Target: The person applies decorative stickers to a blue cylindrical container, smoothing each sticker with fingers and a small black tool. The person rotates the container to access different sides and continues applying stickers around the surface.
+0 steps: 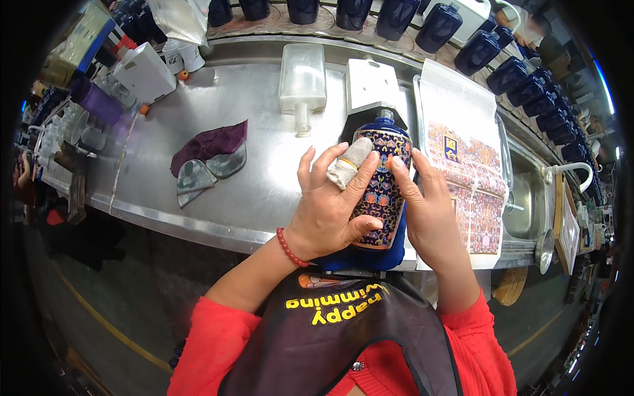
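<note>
A dark blue glass bottle point(378, 198), covered in a colourful floral pattern, lies tilted with its neck toward a white block-like stand point(371, 86). Its lower end is over a blue cloth point(394, 256). My left hand point(333, 211) rests on the bottle's left side with fingers spread; a grey fabric cover wraps one finger, whose tip presses the patterned face. My right hand point(429, 208) holds the right side, one fingertip on the front and the others along the edge. Right of the bottle lie patterned decal sheets point(485, 221) under a white sheet point(456, 99).
A clear glass bottle point(302, 79) lies behind my left hand. A purple cloth point(208, 142) and grey-green pads point(196, 181) are on the metal bench point(264, 185). Several blue bottles point(439, 30) line the far rack. A sink point(522, 208) is at right, a white box point(145, 72) at back left.
</note>
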Demonstrator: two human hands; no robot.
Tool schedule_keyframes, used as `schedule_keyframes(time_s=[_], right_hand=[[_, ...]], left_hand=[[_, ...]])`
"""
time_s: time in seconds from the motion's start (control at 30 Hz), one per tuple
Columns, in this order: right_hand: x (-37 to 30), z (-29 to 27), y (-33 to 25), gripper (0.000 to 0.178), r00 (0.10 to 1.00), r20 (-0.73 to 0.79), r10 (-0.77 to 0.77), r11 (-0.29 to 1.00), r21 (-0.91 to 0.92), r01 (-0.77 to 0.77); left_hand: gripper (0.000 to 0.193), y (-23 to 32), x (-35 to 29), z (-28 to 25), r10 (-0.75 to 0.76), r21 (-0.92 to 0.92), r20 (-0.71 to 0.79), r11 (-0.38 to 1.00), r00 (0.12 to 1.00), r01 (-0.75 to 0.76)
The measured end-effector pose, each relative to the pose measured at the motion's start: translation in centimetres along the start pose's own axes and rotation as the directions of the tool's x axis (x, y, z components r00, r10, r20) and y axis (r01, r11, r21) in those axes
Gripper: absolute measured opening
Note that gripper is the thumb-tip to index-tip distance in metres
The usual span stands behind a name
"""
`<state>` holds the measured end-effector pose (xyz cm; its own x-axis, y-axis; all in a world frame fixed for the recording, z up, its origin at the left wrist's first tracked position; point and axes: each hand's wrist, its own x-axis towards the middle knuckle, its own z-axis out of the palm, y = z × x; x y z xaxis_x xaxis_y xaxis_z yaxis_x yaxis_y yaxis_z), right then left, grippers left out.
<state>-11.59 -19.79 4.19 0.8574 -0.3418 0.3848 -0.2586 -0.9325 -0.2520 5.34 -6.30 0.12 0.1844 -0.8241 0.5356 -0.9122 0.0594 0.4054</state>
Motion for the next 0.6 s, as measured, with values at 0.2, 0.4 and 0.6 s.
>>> schedule_keyframes(time_s=[0.2, 0.4, 0.6], right_hand=[[-0.1, 0.0, -0.1, 0.073, 1.0, 0.007, -0.015, 1.0, -0.023, 0.015], [-0.5, 0.0, -0.3, 0.072, 1.0, 0.006, 0.002, 1.0, -0.01, -0.002], [-1.4, 0.0, -0.9, 0.07, 1.0, 0.023, -0.012, 1.0, -0.025, 0.013]], left_hand=[[0.09, 0.1, 0.0, 0.1, 0.004, 0.017, -0.001, 1.0, 1.0, -0.004], [0.091, 0.3, -0.4, 0.1, -0.014, -0.001, 0.028, 1.0, 1.0, 0.014], [0.089, 0.7, -1.4, 0.6, -0.032, -0.109, -0.022, 0.994, 0.999, 0.03]])
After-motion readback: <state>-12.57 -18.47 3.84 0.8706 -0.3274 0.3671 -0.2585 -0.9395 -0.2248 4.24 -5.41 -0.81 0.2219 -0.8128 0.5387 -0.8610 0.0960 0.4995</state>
